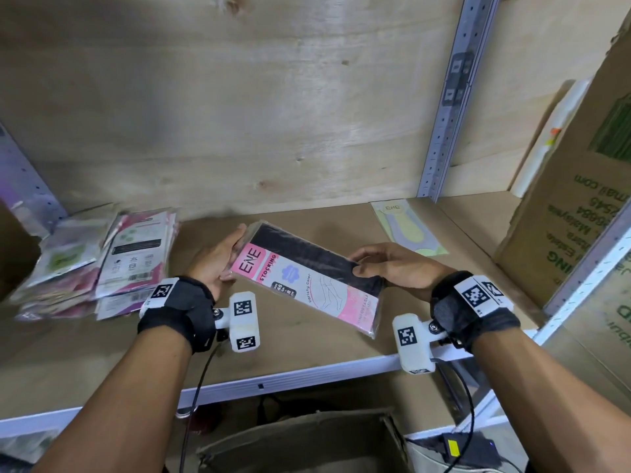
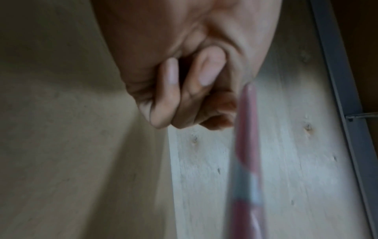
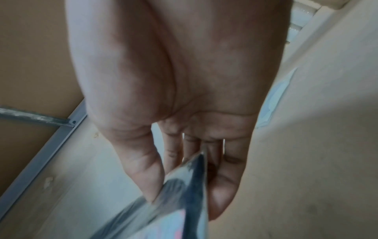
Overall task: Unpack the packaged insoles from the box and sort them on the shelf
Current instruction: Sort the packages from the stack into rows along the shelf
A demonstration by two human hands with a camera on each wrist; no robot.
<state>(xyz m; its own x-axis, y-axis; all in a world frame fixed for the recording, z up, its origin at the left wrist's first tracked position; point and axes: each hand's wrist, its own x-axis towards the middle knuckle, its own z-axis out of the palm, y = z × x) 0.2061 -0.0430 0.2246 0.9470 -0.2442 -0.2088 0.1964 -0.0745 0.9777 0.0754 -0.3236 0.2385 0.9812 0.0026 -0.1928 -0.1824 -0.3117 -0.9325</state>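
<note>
A flat plastic-wrapped package (image 1: 307,278) with a pink "ENE" card and a black upper half hangs tilted just above the wooden shelf (image 1: 307,353). My left hand (image 1: 232,254) grips its left end, thumb on the top edge and fingers underneath. My right hand (image 1: 356,262) pinches its right long edge. In the left wrist view two fingers (image 2: 169,90) are curled and the package edge (image 2: 245,145) runs beside them. The right wrist view shows thumb and fingers (image 3: 147,174) pinching the glossy package (image 3: 184,194).
A loose pile of several packaged items (image 1: 102,264) lies on the shelf's left side. One pale green package (image 1: 406,227) lies at the back right. A large cardboard box (image 1: 580,199) stands at the right, by a metal upright (image 1: 444,131). An open carton (image 1: 307,442) sits below the shelf.
</note>
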